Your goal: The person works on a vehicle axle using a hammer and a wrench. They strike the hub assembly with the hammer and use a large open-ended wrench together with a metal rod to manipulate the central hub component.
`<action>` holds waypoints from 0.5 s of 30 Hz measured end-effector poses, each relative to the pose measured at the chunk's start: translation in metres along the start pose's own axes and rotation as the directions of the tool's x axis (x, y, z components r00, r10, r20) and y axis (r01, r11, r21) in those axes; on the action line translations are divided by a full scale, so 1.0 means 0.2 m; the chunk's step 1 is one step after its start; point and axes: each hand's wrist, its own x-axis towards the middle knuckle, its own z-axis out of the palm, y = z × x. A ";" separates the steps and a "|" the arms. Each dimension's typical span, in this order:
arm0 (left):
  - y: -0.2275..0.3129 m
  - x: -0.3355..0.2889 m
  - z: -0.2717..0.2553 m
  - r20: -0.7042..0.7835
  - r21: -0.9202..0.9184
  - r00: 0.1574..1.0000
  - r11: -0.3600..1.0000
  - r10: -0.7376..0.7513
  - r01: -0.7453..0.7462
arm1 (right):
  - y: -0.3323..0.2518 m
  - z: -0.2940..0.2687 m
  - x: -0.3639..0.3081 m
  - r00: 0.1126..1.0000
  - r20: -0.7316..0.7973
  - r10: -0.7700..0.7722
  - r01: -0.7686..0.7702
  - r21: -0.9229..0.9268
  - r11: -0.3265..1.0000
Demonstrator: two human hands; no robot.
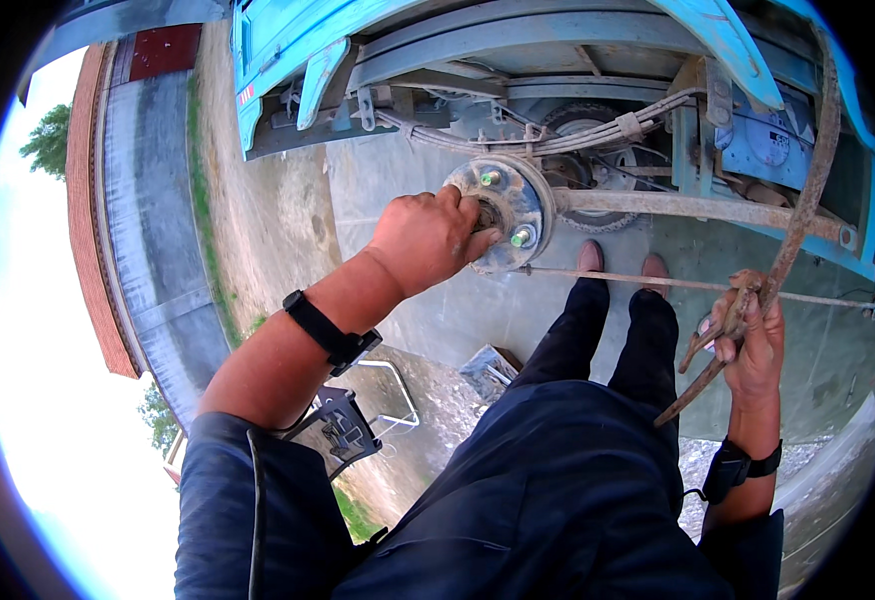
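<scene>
A round, greasy wheel hub (533,205) with green-tipped studs faces me at the end of a rusty axle. My left hand (428,240) is closed at its middle, fingers and thumb curled round the dark central part. Whether a small piece sits between those fingers is hidden. On the right, my right hand (755,345) is wrapped round long, rusty pliers-like iron tool (803,205). One long bar of it rises toward the upper right, and two shorter ends point down to the left past my fingers.
Leaf springs (598,135) and the blue vehicle body (303,35) hang above the hub. A thin rod (688,283) crosses below the axle (678,205). Behind is another tyre (598,215). A metal-framed chair or stand (398,395) and a small box (491,372) are near my left side.
</scene>
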 end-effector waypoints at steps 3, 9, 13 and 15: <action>0.04 -0.01 0.02 0.016 -0.055 0.988 0.987 -0.152 0.153 | 0.00 -0.01 -0.02 0.999 -0.031 0.012 -0.011 0.007 1.000; 0.16 0.00 0.08 0.130 -0.384 0.821 0.736 -0.555 0.558 | -0.01 -0.04 -0.02 1.000 -0.002 -0.011 0.011 0.032 0.999; 0.14 -0.01 0.12 0.241 -0.478 0.770 0.618 -0.591 0.624 | -0.02 -0.03 -0.01 1.000 0.007 -0.004 0.004 0.036 0.999; 0.12 -0.03 0.07 0.221 -0.395 0.822 0.723 -0.524 0.567 | -0.03 -0.03 -0.01 1.000 0.016 -0.001 0.001 0.039 0.999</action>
